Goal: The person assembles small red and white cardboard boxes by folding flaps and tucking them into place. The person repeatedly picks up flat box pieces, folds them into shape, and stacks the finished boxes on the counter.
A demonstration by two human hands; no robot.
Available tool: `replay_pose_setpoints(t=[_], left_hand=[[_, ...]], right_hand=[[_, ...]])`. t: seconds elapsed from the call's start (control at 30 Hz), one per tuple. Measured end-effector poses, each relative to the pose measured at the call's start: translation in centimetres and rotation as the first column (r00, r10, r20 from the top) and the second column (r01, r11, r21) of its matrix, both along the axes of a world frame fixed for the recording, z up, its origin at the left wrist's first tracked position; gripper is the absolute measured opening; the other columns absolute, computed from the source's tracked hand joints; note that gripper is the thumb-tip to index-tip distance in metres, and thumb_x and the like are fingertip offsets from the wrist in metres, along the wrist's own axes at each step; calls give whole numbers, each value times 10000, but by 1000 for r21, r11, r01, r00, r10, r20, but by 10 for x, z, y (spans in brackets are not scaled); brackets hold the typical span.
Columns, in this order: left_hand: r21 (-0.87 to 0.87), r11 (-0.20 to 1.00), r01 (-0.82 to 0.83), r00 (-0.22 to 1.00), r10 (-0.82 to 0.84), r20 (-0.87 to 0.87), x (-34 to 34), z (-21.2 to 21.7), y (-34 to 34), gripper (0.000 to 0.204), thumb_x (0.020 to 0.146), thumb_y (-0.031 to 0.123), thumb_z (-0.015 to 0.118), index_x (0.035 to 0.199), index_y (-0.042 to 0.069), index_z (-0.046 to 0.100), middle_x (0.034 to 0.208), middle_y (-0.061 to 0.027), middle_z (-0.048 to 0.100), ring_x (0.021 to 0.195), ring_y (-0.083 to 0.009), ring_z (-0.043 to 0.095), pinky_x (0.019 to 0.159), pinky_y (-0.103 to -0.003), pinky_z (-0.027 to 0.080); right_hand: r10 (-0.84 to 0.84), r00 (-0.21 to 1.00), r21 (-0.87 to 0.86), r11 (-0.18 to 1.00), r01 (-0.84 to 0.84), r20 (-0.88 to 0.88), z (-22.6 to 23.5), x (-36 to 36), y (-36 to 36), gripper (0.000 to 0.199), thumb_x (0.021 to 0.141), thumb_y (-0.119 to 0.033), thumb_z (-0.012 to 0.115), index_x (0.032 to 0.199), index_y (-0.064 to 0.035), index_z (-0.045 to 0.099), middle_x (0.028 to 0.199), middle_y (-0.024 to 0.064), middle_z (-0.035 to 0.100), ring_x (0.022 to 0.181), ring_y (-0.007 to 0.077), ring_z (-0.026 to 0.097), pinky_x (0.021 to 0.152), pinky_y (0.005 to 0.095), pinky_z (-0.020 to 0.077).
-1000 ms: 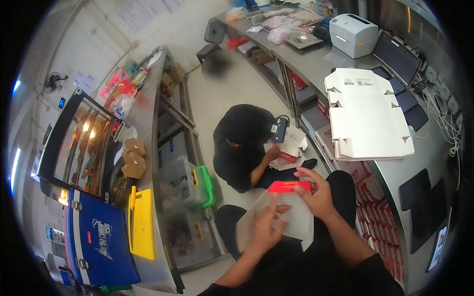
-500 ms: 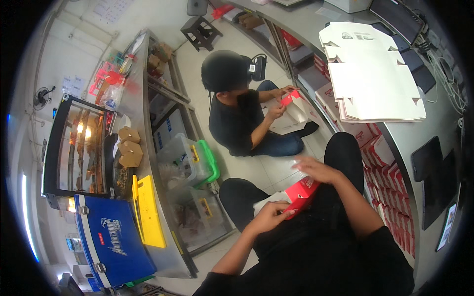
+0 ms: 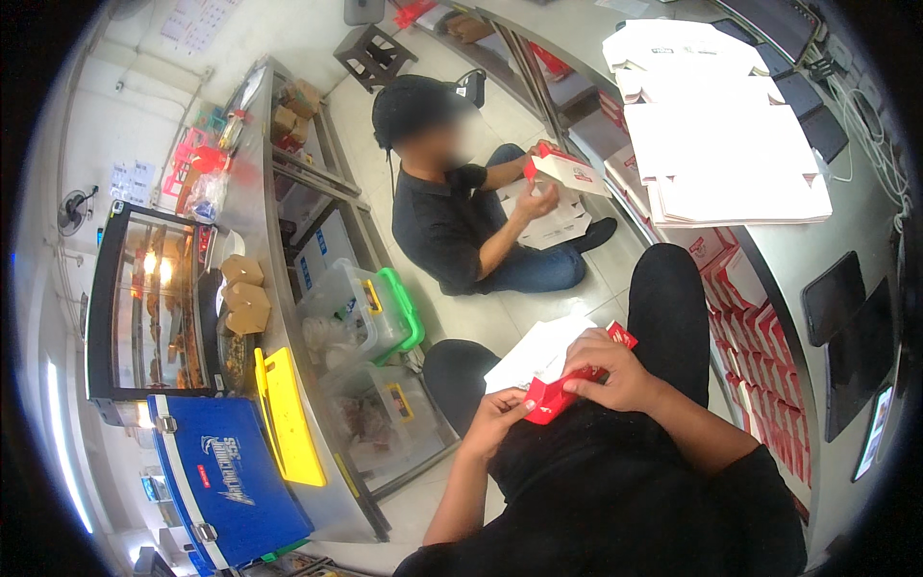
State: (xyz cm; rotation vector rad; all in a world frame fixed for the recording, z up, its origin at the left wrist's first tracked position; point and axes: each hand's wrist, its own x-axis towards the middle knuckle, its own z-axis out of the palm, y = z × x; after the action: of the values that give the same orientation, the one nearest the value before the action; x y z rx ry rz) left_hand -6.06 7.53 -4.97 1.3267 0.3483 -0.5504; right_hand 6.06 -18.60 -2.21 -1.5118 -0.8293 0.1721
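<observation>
Seated person folding a red and white carton over their lap, a co-worker on the floor doing the same.

A steel counter [image 3: 827,240] at right carries a stack of flat white carton blanks [image 3: 731,144]. A co-worker [image 3: 452,207] sits on the floor ahead. The carton [image 3: 558,370], partly folded, lies over the lap: thin card, light, easily creased, probably best held along its folds. The right hand [image 3: 615,370] has its grip closed on the red flap; the left hand [image 3: 495,418] pinches the lower red corner.
</observation>
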Motion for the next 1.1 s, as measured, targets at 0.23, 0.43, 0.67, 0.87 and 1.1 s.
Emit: replay_pose_setpoints(t=[0.23, 0.43, 0.67, 0.87, 1.1], left_hand=[[7, 1000, -23, 999, 22, 39, 16, 11, -24, 231, 986, 86, 732, 1185, -27, 768, 1083, -70, 781, 969, -92, 669, 897, -264, 527], [93, 996, -7, 993, -4, 115, 16, 26, -23, 265, 1009, 119, 712, 1233, -15, 755, 1109, -75, 776, 992, -108, 660, 909, -277, 521], [223, 969, 101, 972, -144, 184, 11, 38, -20, 246, 998, 73, 688, 1221, 2, 762, 1061, -73, 762, 967, -106, 646, 879, -284, 517], [249, 961, 118, 955, -179, 235, 25, 46, -19, 233, 1006, 89, 687, 1213, 24, 771, 1040, -71, 763, 954, -122, 641, 873, -302, 514], [324, 943, 81, 952, -169, 254, 28, 40, -15, 242, 1009, 111, 690, 1223, 34, 772, 1017, -69, 765, 938, -109, 642, 875, -299, 525]], right_hand=[[109, 959, -361, 933, -7, 261, 2, -3, 17, 214, 845, -144, 785, 1035, -67, 722, 962, 96, 550, 935, 295, 546, 845, 428, 447], [-258, 917, -259, 904, 340, 305, 8, -18, 23, 173, 849, -85, 796, 1011, -55, 743, 927, 100, 544, 894, 280, 554, 809, 394, 468], [43, 986, -212, 977, -8, 160, 5, -9, 14, 168, 859, -130, 797, 1017, -82, 766, 997, 83, 584, 1000, 285, 585, 898, 413, 467], [31, 992, -237, 972, -2, 120, 9, -4, 6, 290, 874, -130, 805, 1151, -64, 747, 1042, 93, 641, 939, 238, 644, 848, 367, 514], [-75, 964, -244, 970, 11, -254, 19, -8, -3, 204, 882, -80, 800, 1077, -29, 767, 889, 81, 657, 787, 175, 623, 701, 295, 488]])
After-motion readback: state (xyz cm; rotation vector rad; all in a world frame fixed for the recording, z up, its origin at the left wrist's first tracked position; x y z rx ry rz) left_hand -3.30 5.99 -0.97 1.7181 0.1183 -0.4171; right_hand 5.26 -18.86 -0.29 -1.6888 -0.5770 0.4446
